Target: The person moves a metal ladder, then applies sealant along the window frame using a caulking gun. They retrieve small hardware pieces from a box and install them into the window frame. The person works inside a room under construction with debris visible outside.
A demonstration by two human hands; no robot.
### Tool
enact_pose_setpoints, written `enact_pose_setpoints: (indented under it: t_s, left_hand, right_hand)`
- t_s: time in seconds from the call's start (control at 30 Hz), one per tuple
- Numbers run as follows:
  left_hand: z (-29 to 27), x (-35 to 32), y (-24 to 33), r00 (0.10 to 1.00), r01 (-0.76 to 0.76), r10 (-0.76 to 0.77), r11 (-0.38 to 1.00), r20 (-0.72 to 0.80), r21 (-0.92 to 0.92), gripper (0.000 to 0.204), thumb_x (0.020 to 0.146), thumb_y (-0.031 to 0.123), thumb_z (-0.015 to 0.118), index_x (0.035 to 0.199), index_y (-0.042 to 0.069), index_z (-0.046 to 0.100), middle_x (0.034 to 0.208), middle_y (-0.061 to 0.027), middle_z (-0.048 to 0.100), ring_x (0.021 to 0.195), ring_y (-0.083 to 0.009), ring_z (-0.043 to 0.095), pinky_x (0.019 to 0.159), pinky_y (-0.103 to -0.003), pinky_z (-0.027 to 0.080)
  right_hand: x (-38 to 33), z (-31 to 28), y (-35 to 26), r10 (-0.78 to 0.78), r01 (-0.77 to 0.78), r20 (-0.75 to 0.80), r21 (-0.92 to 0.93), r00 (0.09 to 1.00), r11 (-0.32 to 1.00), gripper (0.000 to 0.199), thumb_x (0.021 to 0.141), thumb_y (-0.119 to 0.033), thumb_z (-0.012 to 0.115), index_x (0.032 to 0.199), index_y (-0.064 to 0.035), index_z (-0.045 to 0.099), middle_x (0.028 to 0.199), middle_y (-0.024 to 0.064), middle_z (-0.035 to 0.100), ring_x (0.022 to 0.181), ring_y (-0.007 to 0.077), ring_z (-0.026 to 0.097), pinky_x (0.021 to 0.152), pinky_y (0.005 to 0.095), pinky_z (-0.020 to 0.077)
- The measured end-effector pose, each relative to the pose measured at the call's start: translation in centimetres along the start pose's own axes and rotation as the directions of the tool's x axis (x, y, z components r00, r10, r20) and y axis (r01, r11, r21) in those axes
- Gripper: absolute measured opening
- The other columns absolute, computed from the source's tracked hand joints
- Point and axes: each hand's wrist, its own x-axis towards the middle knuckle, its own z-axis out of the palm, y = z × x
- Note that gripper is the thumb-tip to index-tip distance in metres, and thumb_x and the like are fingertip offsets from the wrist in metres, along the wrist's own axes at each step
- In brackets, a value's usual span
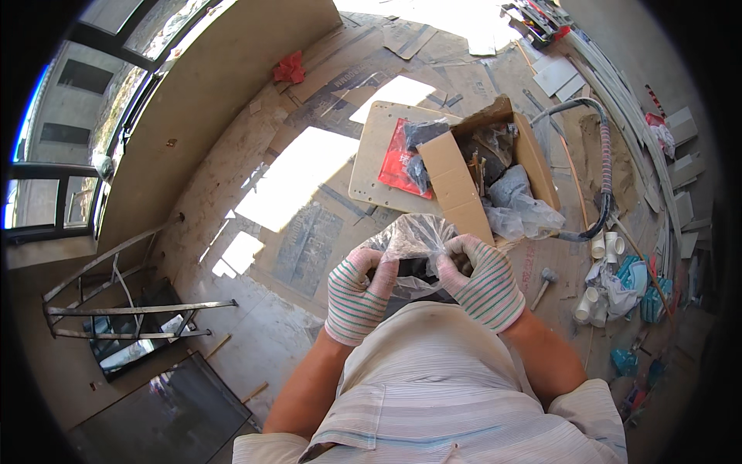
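Note:
Close in front of my chest I hold a clear plastic bag point(421, 236), pinched at both sides of its mouth. My left hand point(360, 294), in a white work glove with green stripes, grips the bag's left edge between thumb and fingers. In a matching glove, my right hand point(481, 282) pinches the right edge. Something dark shows inside or behind the bag; I cannot make out what it is. Just beyond my hands stands an open cardboard box point(456, 184) with plastic-wrapped items in it. Beside it, a red packet point(403, 158) rests on a pale board point(371, 147).
A metal frame point(139, 311) stands at left near a dark panel point(166, 410). To the right lie a mallet point(544, 288), white pipe fittings point(597, 246) and a thick hose point(606, 155). Long strips point(630, 116) line the right wall. Flattened cardboard point(301, 240) covers much of the floor.

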Motion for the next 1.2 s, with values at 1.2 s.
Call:
enact_pose_setpoints:
  t_s: [1.2]
  left_hand:
    - [-50.2, 8.8, -15.7, 0.843, 0.377, 0.025, 0.686, -0.538, 0.622, 0.028, 0.084, 0.032, 0.077, 0.104, 0.013, 0.074, 0.134, -0.0138, 0.061, 0.129, -0.0345, 0.054, 0.114, -0.055, 0.034]
  right_hand:
    - [27.7, 55.5, -21.9, -0.096, 0.516, 0.834, -0.242, 0.544, 0.822, 0.024, 0.092, -0.029, 0.070, 0.093, -0.0049, 0.071, 0.078, 0.0117, 0.072, 0.072, 0.0247, 0.071, 0.072, 0.0360, 0.0575]
